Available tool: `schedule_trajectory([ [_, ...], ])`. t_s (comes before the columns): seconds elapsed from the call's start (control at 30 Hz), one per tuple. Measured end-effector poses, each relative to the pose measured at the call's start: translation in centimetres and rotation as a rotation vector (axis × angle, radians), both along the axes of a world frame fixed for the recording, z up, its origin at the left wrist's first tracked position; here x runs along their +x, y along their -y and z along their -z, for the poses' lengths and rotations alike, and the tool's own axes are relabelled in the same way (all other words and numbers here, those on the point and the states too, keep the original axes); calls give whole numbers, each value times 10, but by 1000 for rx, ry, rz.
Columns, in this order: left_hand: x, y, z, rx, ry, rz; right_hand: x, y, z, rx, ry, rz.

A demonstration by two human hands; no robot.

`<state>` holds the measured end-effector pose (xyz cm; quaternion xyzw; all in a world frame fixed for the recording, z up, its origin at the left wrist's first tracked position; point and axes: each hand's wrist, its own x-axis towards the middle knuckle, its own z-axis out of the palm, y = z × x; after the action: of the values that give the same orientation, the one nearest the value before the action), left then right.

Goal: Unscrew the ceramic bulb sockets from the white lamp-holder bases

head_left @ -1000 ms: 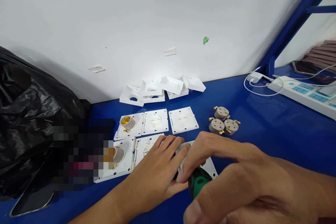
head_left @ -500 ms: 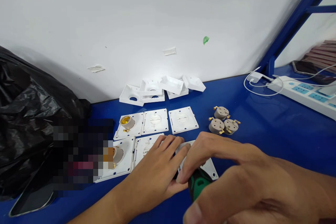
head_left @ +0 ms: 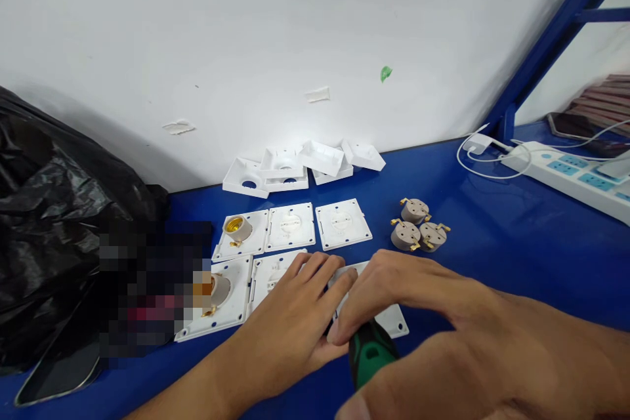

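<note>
My right hand (head_left: 443,335) is wrapped round a green and black tool handle (head_left: 371,354) at the lower right. Beneath it lies a white square plate (head_left: 396,321), mostly covered by both hands. My left hand (head_left: 300,315) reaches in from the lower left, its fingers bent at that plate's left side; what they grip is hidden. More white plates (head_left: 343,223) lie in two rows. Two of them, at the left, carry round lamp sockets (head_left: 239,230) with brass inside. Three loose beige sockets (head_left: 415,210) with brass tabs sit to the right.
White box covers (head_left: 322,157) are heaped by the wall. A black plastic bag (head_left: 63,230) and a dark phone-like slab (head_left: 59,367) are at the left. A white power strip (head_left: 566,174) with cables lies at the right, beside a blue frame (head_left: 546,39).
My right hand has shifted and turned slightly, and the green handle has moved a little to the left. My left hand has stayed nearly still.
</note>
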<state>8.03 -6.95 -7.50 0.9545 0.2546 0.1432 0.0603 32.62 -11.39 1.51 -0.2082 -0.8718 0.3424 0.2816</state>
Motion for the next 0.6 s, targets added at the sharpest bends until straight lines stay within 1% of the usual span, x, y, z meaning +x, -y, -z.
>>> schedule_trajectory([
  [0.1,0,0,-2,-62,3,20,0,1,1,89,-35,-53],
  [0.2,-1,0,-2,-93,-16,24,-1,0,1,76,10,-20],
  [0.27,-1,0,-2,-90,-23,27,-2,-1,2,77,-4,-1],
  [0.33,-1,1,-3,-78,-42,29,-3,-3,3,90,-27,-17],
  [0.37,-1,1,-3,-70,-52,33,-3,-5,4,84,-38,-27],
  [0.53,1,0,-3,-39,-82,39,-3,-8,7,-89,-86,-14],
  [0.6,1,-1,-3,-32,-93,37,-3,-7,9,-104,-99,-13],
])
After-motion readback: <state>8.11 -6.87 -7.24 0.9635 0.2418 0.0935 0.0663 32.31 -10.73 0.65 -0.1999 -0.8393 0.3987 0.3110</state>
